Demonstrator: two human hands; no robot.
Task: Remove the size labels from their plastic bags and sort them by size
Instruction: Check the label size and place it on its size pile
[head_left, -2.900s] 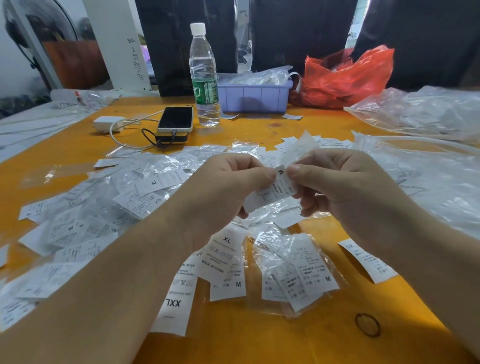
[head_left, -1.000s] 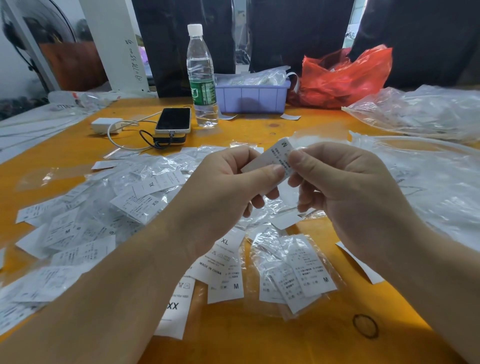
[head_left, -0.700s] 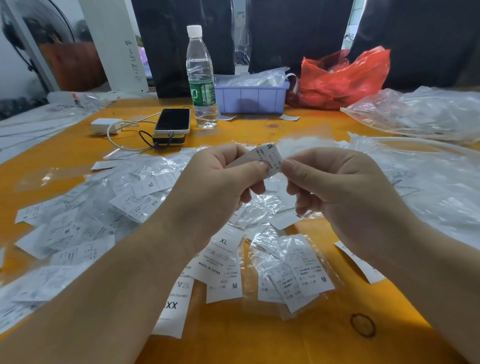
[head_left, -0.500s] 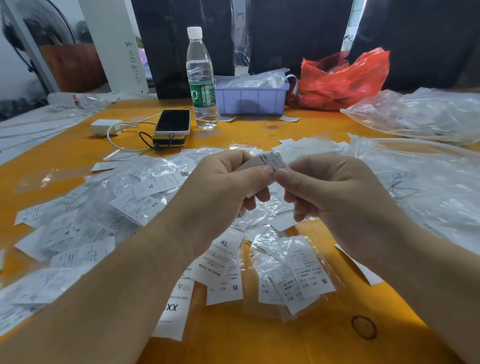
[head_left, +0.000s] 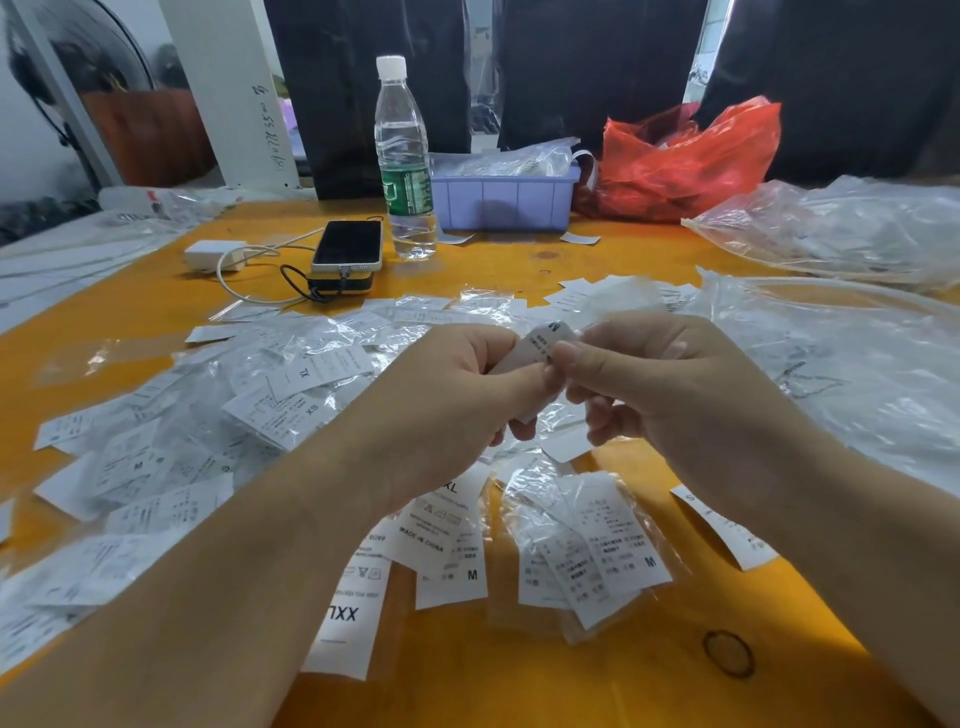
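Both hands are raised over the table (head_left: 519, 675), meeting at one white size label (head_left: 545, 345). The left hand (head_left: 447, 410) pinches the label's lower part between thumb and curled fingers (head_left: 524, 376); the right hand (head_left: 675, 395) pinches it from the other side, thumb tip touching the left thumb. A letter, apparently M, shows on the free end just above the fingers. Whether a film of bag clings to this label cannot be told; the area is blurred. Below the fingers lie bagged labels (head_left: 592, 545) marked M, with loose XL, M and XXL labels (head_left: 348, 613) just to their left. A wide heap of bagged labels (head_left: 208, 426) spreads left of the left hand; large clear bags (head_left: 841, 374) lie right of the right hand. Judged step: confirming the size and readying the label for its pile. To do it well, the grip should stay near the edge so the size letter remains readable, one hand should let go cleanly before the other carries the label, and it should go down flat on labels of matching size, kept apart from the unopened heap. Beyond the fingers stand a water bottle (head_left: 405, 166), a phone (head_left: 347, 244) and a lilac tray (head_left: 504, 200)
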